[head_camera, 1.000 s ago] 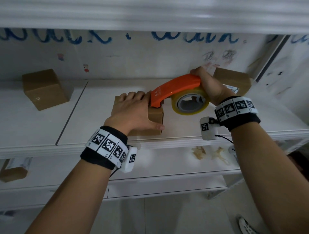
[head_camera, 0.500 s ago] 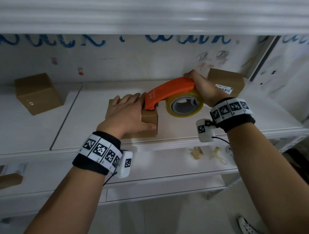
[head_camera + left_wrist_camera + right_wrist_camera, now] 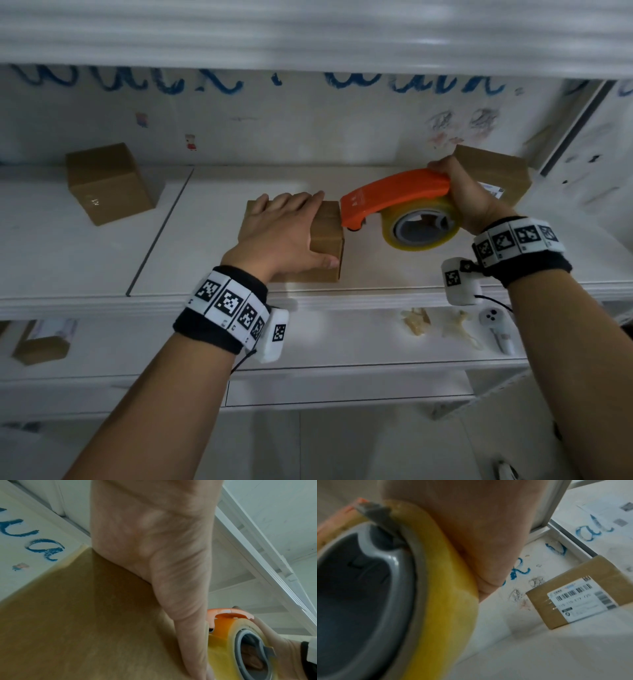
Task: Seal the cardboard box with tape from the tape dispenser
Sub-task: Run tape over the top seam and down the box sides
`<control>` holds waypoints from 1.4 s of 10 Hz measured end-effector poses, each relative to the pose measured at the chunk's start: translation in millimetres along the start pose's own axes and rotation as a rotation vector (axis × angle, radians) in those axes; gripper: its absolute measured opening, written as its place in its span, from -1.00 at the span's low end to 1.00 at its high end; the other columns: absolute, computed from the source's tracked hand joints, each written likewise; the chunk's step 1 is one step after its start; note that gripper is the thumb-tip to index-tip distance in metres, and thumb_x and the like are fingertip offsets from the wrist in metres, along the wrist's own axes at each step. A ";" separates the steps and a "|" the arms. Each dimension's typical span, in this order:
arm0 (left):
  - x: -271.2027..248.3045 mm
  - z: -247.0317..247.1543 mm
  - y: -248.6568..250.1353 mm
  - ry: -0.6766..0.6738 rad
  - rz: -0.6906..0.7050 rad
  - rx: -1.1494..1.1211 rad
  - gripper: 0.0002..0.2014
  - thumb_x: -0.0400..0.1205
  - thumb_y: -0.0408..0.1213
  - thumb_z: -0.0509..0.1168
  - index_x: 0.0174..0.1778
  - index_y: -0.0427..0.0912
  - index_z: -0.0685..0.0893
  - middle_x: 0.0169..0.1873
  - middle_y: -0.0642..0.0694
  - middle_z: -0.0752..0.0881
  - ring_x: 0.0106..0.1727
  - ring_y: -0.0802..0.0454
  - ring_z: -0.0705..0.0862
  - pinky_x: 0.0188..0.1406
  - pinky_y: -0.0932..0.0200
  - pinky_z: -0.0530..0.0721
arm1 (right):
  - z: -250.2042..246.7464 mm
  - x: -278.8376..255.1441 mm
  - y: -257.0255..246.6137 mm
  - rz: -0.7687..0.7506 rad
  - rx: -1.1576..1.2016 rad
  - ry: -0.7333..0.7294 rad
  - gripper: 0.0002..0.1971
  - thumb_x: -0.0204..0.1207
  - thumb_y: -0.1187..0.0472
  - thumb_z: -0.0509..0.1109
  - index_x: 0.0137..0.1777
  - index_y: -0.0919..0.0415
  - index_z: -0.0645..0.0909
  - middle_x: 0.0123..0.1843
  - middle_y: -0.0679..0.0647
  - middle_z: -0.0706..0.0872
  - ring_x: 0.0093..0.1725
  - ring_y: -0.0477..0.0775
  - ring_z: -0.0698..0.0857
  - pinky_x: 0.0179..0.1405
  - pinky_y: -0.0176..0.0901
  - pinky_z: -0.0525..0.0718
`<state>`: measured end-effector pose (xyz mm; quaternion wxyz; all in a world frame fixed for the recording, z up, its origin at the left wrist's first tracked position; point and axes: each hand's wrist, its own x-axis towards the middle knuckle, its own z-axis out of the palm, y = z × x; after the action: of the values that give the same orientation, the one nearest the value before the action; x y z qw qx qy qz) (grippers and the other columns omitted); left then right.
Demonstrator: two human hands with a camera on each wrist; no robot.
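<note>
A small brown cardboard box (image 3: 327,240) sits near the front edge of the white shelf (image 3: 205,240). My left hand (image 3: 281,226) lies flat on its top, fingers straight, with the thumb against the front face. My right hand (image 3: 469,198) grips the orange tape dispenser (image 3: 394,195) by its handle. The dispenser's nose is at the box's upper right edge, and its yellowish tape roll (image 3: 421,229) hangs just right of the box. In the left wrist view the box face (image 3: 77,615) fills the lower left, with the roll (image 3: 221,655) beside my thumb. Whether tape lies on the box I cannot tell.
Another cardboard box (image 3: 109,181) stands at the back left of the shelf. A labelled box (image 3: 493,171) sits right behind my right hand. An upper shelf board (image 3: 308,34) hangs low overhead. The lower shelf holds a box (image 3: 41,342), small pale scraps (image 3: 416,320) and a white device (image 3: 496,325).
The dispenser has slid right, from on top of the box beside my left fingers to the box's right edge. My left hand has stayed on the box.
</note>
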<state>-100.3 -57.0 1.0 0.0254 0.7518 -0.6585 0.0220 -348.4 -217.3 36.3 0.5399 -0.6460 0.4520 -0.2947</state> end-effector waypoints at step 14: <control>-1.0 -2.4 1.9 -0.009 -0.018 0.003 0.24 0.35 0.66 0.28 0.86 0.16 -0.04 0.81 0.06 0.18 0.80 -0.03 0.15 0.79 -0.21 0.01 | 8.0 11.3 -25.7 0.084 -0.760 -0.349 -0.10 0.11 -0.68 0.29 -0.06 0.19 0.82 -0.13 0.16 0.86 -0.09 0.14 0.80 0.18 -0.01 0.65</control>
<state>-102.3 -56.1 3.3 0.0216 0.7578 -0.6518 0.0192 -330.0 -223.8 57.9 0.3429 -0.8206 0.4563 0.0289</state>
